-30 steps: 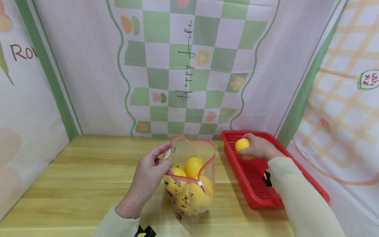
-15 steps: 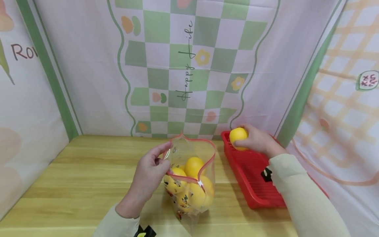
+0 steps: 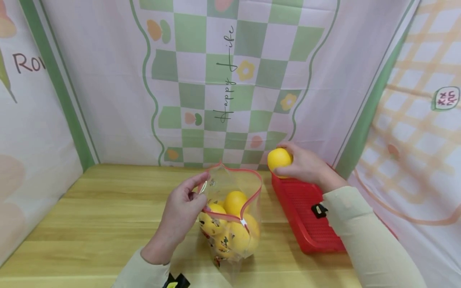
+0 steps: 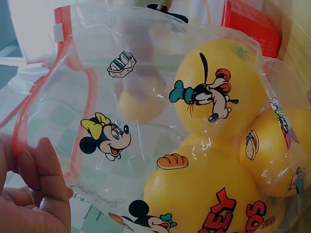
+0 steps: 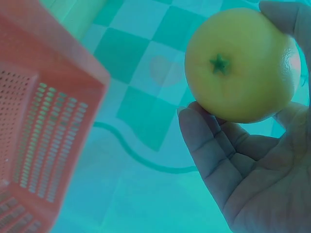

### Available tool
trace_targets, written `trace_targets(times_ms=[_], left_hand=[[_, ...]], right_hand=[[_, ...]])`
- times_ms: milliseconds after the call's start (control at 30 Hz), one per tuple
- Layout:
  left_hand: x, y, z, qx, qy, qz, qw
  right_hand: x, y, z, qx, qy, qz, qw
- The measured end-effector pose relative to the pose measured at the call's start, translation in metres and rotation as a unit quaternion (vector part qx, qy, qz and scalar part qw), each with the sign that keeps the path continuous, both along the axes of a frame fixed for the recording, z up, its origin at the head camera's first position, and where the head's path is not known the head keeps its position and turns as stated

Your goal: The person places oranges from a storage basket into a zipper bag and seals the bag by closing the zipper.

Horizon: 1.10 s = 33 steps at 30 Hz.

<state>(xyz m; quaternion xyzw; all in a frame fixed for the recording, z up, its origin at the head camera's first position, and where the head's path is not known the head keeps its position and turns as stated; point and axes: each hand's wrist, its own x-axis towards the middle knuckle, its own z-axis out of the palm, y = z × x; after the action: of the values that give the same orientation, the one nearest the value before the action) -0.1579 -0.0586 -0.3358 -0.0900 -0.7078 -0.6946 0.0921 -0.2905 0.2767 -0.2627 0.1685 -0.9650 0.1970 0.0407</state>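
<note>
We hold a bag (image 3: 232, 212) of oranges open and an orange (image 3: 279, 159) above the basket (image 3: 306, 212).

Head view: our left hand (image 3: 181, 212) pinches the bag's near-left rim on the table (image 3: 97, 208); several oranges sit inside. Our right hand (image 3: 306, 166) curls around the orange over the basket's far-left corner. Left wrist view: fingers (image 4: 46, 170) pinch the printed bag (image 4: 146, 121). Right wrist view: fingers (image 5: 204, 141) cup the orange (image 5: 240, 63), the basket (image 5: 39, 131) to its left.
</note>
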Motion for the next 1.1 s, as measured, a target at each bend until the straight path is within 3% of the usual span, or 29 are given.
trace_targets(times_ms=[200,1100], left_hand=[[0.000,0.001,0.001,-0.001,-0.002,0.002,1.0000],[0.000,0.006,0.001,-0.001,-0.003,0.007,1.0000]], right_hand=[[0.006,-0.010,0.007,0.012,0.009,0.005,1.000],[0.031,-0.033,0.032,-0.033,0.013,0.042,0.999]])
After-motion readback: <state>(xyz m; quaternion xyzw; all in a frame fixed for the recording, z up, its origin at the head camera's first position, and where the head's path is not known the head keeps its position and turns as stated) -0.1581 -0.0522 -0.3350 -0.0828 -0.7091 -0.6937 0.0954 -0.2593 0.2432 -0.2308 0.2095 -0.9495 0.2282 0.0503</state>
